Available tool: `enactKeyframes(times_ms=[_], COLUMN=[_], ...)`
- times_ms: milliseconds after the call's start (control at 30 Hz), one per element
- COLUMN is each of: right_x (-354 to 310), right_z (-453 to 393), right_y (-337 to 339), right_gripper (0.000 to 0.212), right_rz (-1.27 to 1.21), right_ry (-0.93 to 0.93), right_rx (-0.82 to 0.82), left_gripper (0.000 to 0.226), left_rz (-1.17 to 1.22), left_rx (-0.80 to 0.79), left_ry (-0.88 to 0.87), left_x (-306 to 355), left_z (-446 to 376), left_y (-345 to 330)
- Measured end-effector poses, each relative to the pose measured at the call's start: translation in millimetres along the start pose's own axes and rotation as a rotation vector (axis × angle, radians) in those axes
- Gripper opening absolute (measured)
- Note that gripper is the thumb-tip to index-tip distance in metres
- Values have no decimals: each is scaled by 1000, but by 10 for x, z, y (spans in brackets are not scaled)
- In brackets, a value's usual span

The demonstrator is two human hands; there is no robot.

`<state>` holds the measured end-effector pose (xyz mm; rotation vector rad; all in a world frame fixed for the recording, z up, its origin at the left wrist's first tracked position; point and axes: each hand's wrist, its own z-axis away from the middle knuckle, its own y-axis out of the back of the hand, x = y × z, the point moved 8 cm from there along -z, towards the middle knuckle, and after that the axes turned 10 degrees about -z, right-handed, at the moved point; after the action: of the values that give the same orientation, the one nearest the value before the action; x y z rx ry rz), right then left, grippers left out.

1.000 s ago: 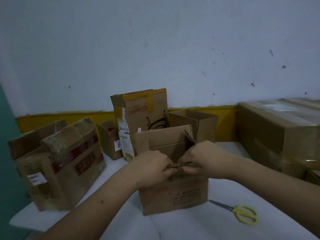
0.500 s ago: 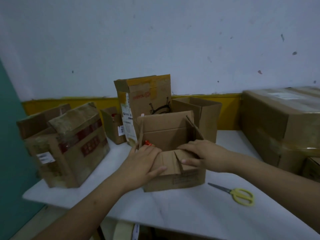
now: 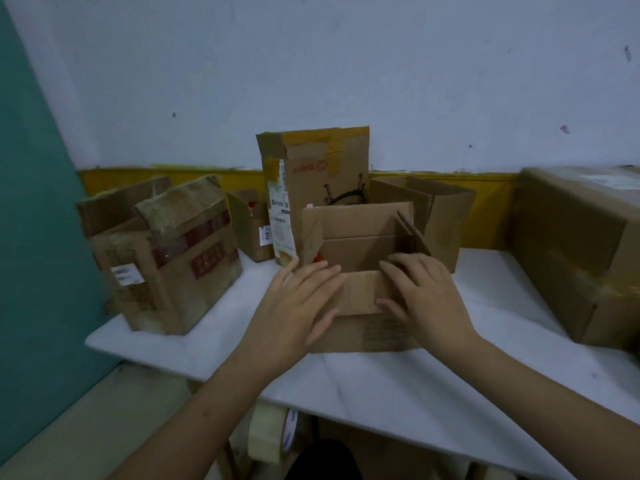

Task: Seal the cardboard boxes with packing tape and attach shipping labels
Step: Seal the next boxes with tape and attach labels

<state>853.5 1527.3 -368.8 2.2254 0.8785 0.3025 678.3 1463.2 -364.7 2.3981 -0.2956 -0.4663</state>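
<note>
Both hands have flattened out since a second ago, when they pinched the flap edges together above the box; the near flap now lies folded down and the view has tipped lower, so the scissors seen earlier are out of frame. Nearest, below the table's front edge, a roll of packing tape (image 3: 272, 436) stands out of reach of either hand. On the white table (image 3: 433, 386), near the middle, sits the small cardboard box (image 3: 367, 327). The left hand (image 3: 298, 303) lies open, fingers straight and spread, pressing the near flap (image 3: 360, 292) at its left end; the right hand (image 3: 426, 292) is likewise open, fingers resting on the flap's right end, gripping nothing. The rear flap (image 3: 356, 220) stands upright and the right side flap (image 3: 412, 233) leans inward, so the top is only part closed.

The likely trouble: the creased flap may spring up once a hand lifts to fetch the tape, and the side flap could end up trapped on top rather than beneath. A red item (image 3: 317, 261) near the left inside wall might also catch the closing flaps.

Farther back stand a worn taped box (image 3: 180, 265) toward the left edge, a tall labelled carton (image 3: 311, 181), an open empty box (image 3: 436, 209), and a large sealed carton (image 3: 581, 244) at the right edge. Behind is a pale wall (image 3: 346, 64) with a yellow skirting band (image 3: 491, 209); a teal panel (image 3: 31, 209) flanks the left.
</note>
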Motion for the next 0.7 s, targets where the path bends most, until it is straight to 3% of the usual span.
enactKeyframes(times_ms=[67,133,167,233,300,367,433,467,567,700], right_x=[-264,-628,-817,-1184,-1380,-1364,-1354,-1353,-1334,-1255], right_z=[128,272,328,351,327,391,406,396,373,446], right_y=[154,236,193,-75,-653,-1209,-1467,-1532,-1591,-1349], right_gripper=[36,27,25,26,20,20,25,27,31,24], right_rz=[-23,-118,-183,-308,-374,-453,-534,-557,-655,-711], right_ry=[115,241,288,329,195,-2,-38,-36,-40,-232], right_rx=[192,331,348,214,-109,-357,-398,-409,-456,-386], left_gripper=[28,21,25,33,24,39,74,76,46,25], left_rz=[128,309,397,623,858,1039,1066,1062,1129,1349], left_rx=[155,114,43,-76,-229,-358,-486,-581,-741,-697], left_ry=[347,886,1140,1435,1550,1579,1512,1450,1358,1496], left_x=[-240,-578,-652,-617,-421,-238,-176,-140,-115,-92], left_z=[490,1185,1507,1923,2044,2087,2137,2133,2130,2039], left_y=[239,123,-8,-295,-526,-716,-806,-791,-673,-481])
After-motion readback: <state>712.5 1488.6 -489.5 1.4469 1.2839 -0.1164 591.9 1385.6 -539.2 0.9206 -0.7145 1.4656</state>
